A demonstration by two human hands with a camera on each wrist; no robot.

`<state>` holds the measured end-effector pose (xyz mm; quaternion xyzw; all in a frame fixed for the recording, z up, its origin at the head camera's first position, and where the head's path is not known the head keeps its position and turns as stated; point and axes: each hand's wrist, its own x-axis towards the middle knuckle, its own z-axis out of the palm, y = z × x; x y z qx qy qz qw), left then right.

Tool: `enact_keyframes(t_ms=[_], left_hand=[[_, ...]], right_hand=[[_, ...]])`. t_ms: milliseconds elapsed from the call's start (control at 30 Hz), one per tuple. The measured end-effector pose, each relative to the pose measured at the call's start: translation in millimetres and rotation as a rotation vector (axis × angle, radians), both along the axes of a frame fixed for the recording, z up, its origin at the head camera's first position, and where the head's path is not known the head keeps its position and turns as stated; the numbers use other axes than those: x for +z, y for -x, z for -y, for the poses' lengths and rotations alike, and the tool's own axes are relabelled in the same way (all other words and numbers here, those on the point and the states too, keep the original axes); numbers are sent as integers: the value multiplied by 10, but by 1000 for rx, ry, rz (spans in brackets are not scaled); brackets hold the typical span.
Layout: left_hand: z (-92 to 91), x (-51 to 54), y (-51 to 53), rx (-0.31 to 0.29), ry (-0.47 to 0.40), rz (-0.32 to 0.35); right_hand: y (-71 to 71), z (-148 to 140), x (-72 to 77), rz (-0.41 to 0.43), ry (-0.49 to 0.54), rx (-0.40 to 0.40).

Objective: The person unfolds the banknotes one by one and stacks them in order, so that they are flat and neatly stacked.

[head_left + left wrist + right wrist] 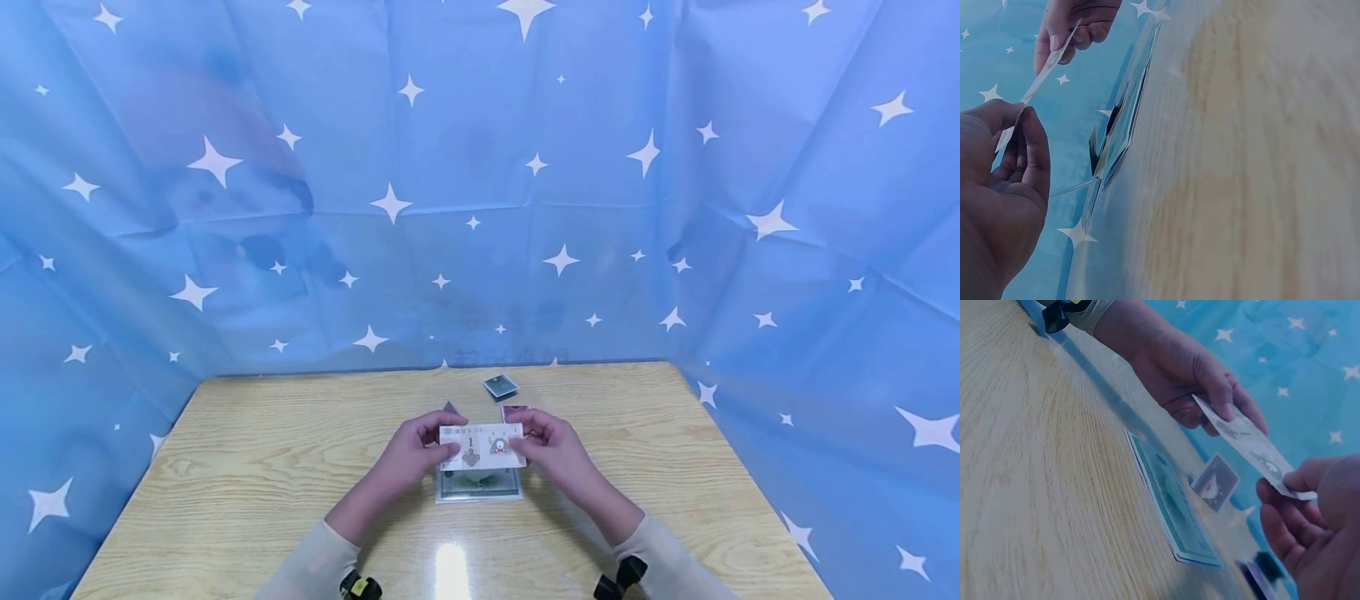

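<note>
A white paper note printed with a 1 and small drawings is held up level between the two hands. My left hand pinches its left end between thumb and fingers. At the other end, my right hand pinches it the same way, as the right wrist view also shows. Below the note, a small pile of green notes lies flat on the table, partly covered in the head view. A grey card with a white figure stands tilted just beyond that pile.
Farther back on the wooden table lies a dark green folded note or card. A purple-edged card shows just behind the right hand. Blue cloth with white stars hangs along the table's far edge.
</note>
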<state>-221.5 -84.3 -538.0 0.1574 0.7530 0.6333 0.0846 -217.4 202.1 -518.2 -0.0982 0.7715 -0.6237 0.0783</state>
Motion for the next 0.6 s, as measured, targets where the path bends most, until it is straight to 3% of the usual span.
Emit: enact_keyframes(t_ms=[400, 600], left_hand=[[7, 12, -50, -18, 51, 1], [23, -5, -53, -27, 139, -9]], right_hand=[[-36, -41, 17, -11, -69, 20], [-26, -49, -49, -46, -139, 42]])
